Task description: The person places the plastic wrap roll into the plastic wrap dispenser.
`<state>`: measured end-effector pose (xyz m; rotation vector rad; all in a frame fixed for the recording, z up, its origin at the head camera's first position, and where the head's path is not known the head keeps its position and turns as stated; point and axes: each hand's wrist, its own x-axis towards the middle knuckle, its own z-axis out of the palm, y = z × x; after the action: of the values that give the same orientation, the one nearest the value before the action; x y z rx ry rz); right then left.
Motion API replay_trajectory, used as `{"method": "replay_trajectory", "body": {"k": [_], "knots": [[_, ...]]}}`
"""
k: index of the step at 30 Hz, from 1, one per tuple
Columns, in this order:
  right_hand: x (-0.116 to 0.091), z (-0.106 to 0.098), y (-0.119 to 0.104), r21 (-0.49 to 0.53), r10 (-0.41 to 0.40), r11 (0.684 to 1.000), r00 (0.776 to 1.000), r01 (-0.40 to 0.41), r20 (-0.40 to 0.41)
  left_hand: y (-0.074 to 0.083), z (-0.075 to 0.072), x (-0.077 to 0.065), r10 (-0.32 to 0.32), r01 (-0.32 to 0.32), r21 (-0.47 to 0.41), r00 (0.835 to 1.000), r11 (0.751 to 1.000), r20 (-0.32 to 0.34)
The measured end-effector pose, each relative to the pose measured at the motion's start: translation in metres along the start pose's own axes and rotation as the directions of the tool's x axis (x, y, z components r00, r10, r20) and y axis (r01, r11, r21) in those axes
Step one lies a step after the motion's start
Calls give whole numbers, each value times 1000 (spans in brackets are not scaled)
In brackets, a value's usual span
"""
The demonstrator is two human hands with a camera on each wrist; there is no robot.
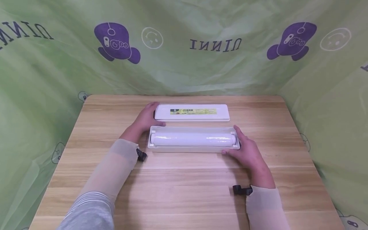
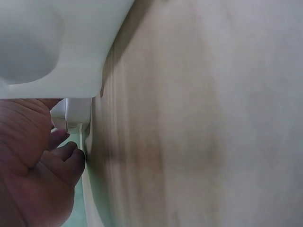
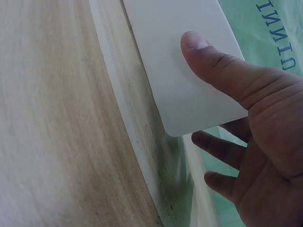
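A long white cling film box (image 1: 189,149) lies on the table with a glossy white roll (image 1: 192,139) inside it. Behind it is its white lid (image 1: 222,112), label side up. My left hand (image 1: 146,118) grips the lid's left end, thumb on the near side and fingers at the far corner. With my right hand (image 1: 249,152) I hold the box's right end; in the right wrist view the thumb (image 3: 208,59) presses the near wall. The left wrist view shows the box's end (image 2: 90,38) above my curled left fingers (image 2: 71,158), partly hiding the lid.
A wood-grain table (image 1: 184,185) extends in front of the box and to both sides. Green printed cloth (image 1: 178,73) hangs behind the table and along its sides. Black cameras (image 1: 141,155) sit on both wrists.
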<state>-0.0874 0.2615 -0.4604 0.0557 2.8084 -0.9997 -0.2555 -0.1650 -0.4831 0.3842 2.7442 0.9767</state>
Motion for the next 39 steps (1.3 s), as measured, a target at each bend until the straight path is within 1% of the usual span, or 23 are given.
{"method": "replay_trajectory", "body": {"k": [7, 13, 18, 21, 28, 33, 39], "knots": [[-1, 2, 1, 6, -24, 1000, 1000, 24, -13, 1, -2, -1, 5, -5, 6, 1000, 1000, 18], [-2, 4, 0, 1, -13, 1000, 1000, 13, -5, 2, -3, -2, 15, -15, 17, 1000, 1000, 9], [-2, 1, 0, -10, -11, 1000, 1000, 11, 5, 5, -5, -5, 6, -6, 35, 1000, 999, 6], [-1, 0, 0, -13, -12, 1000, 1000, 12, 7, 5, -6, -6, 1, -1, 50, 1000, 999, -3], [-2, -2, -1, -11, -12, 1000, 1000, 12, 16, 3, -7, -7, 18, -17, 98, 1000, 995, -13], [-2, -3, -1, -15, -14, 1000, 1000, 14, 24, 2, -8, -9, 8, -7, 107, 1000, 994, -17], [-2, -4, -2, -10, -16, 1000, 1000, 16, 25, 5, -11, -11, 17, -12, 118, 999, 993, -33]]}}
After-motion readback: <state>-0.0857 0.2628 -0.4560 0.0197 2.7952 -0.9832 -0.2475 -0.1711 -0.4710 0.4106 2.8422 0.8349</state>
